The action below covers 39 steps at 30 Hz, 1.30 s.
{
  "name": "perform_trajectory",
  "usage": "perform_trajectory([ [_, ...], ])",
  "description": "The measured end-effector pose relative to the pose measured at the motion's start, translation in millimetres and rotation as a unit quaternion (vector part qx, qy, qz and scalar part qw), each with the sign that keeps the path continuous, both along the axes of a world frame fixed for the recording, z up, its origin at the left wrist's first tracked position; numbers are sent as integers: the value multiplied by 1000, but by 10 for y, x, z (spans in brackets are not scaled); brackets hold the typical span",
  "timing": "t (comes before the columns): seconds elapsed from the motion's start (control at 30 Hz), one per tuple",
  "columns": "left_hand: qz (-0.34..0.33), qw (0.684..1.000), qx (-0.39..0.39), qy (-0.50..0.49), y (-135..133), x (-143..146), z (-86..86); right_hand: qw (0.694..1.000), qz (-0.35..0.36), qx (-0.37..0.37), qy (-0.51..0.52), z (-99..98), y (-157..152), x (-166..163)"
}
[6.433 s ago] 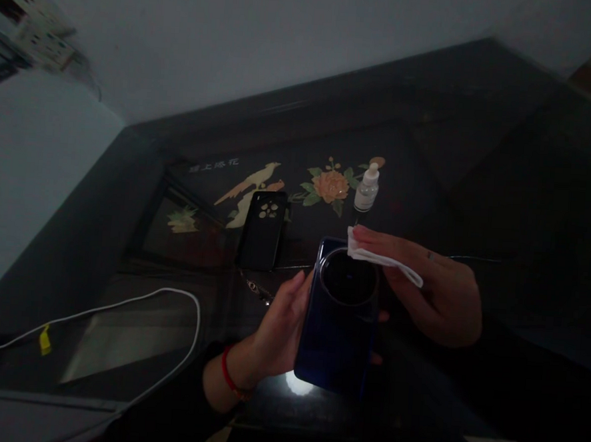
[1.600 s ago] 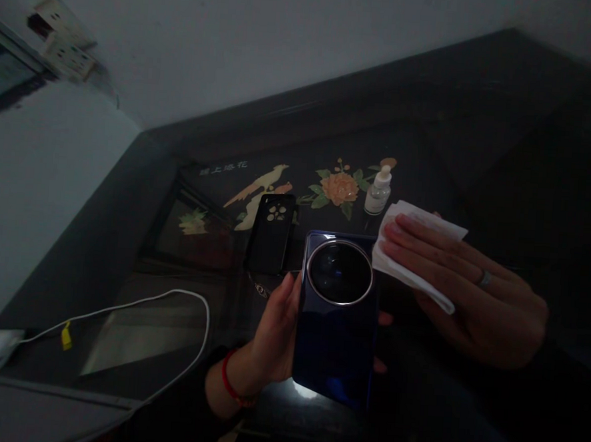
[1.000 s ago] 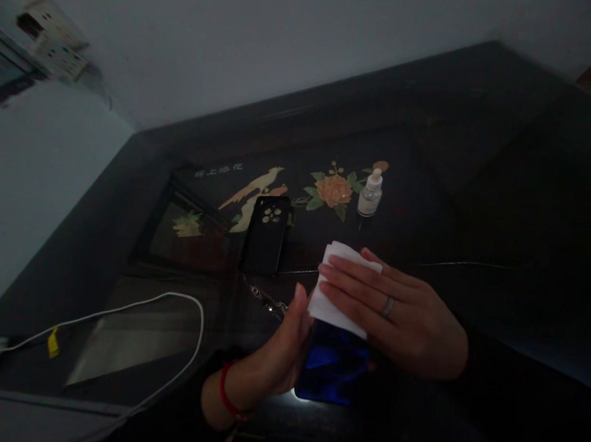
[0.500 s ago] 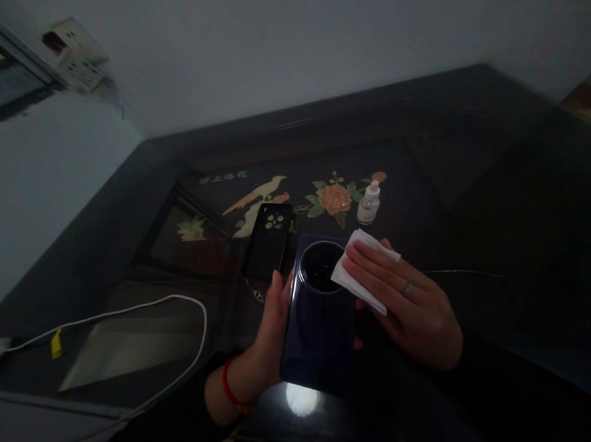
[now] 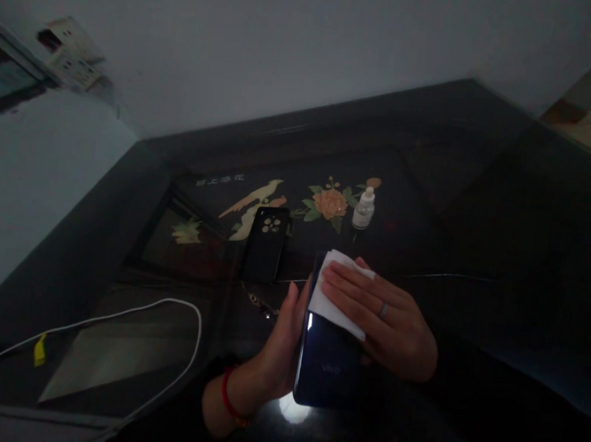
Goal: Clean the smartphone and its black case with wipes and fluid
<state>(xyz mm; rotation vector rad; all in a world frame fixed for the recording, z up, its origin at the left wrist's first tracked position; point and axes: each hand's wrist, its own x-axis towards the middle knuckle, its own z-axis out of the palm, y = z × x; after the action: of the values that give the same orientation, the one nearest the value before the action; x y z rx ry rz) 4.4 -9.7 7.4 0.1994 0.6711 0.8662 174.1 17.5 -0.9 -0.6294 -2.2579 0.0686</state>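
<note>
A: Blue glass-backed phone [image 5: 325, 363], one item. Location?

B: Above the tabletop [image 5: 476, 212], back up, near the front edge. Left hand [image 5: 280, 343] has its grip wrapped round the phone's left edge, thumb along the side. Red band on that wrist.

A: White wipe [image 5: 338, 297], folded. Location?

B: Flat on the phone's upper half, covering the camera ring. Right hand [image 5: 384, 320] presses it down with straight fingers; grip is laid open on the wipe, not clenched. Ring on one finger.

A: Other items?

B: Black case [image 5: 265, 244], lying on the tabletop, just left of the phone. Small dropper bottle [image 5: 363, 210], upright, beyond the phone, beside the inlaid flower [image 5: 329, 203]. White cable [image 5: 119, 317], looped at the left, yellow tag on it.
</note>
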Motion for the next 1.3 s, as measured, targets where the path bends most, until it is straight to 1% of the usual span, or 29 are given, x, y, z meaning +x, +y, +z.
perform_trajectory([
  [0.1, -12, 1000, -6, -2, -37, 22, -39, 1000, 1, 7, -29, 5, -20, -60],
  [0.2, -16, 1000, -7, -1, -1, -18, -58, 999, 22, 15, -44, 26, -25, -63],
  [0.33, 5, 1000, 8, 12, 99, -71, -50, 997, 60, 3, -52, 38, 11, 17],
  [0.43, 7, 1000, 14, 18, 158, -86, -24, 997, 66, -1, -44, 3, 72, 101],
  [0.5, 0, 1000, 15, 19, 182, -107, 2, 998, 53, -5, -36, -34, 133, 170],
  [0.57, -8, 1000, 5, 19, 196, -144, 28, 999, 22, -14, -42, -64, 208, 253],
  [0.63, -12, 1000, -1, 8, 202, -186, 50, 997, -43, -33, -55, -81, 286, 343],
  [0.7, -14, 1000, 13, -14, 204, -219, 68, 990, -117, -49, -64, -81, 353, 422],
  [0.77, -8, 999, 34, -28, 203, -231, 90, 982, -159, -56, -79, -72, 399, 477],
  [0.9, 21, 999, 29, -37, 199, -219, 147, 973, -157, -72, -152, -58, 446, 564],
  [1.03, 1, 998, 20, -54, 183, -218, 183, 956, -156, -112, -220, -62, 473, 751],
  [1.17, 10, 998, 0, -67, 154, -222, 205, 938, -156, -158, -266, -58, 475, 946],
  [1.3, 12, 998, 12, -61, 133, -216, 237, 924, -166, -187, -290, -50, 460, 1005],
])
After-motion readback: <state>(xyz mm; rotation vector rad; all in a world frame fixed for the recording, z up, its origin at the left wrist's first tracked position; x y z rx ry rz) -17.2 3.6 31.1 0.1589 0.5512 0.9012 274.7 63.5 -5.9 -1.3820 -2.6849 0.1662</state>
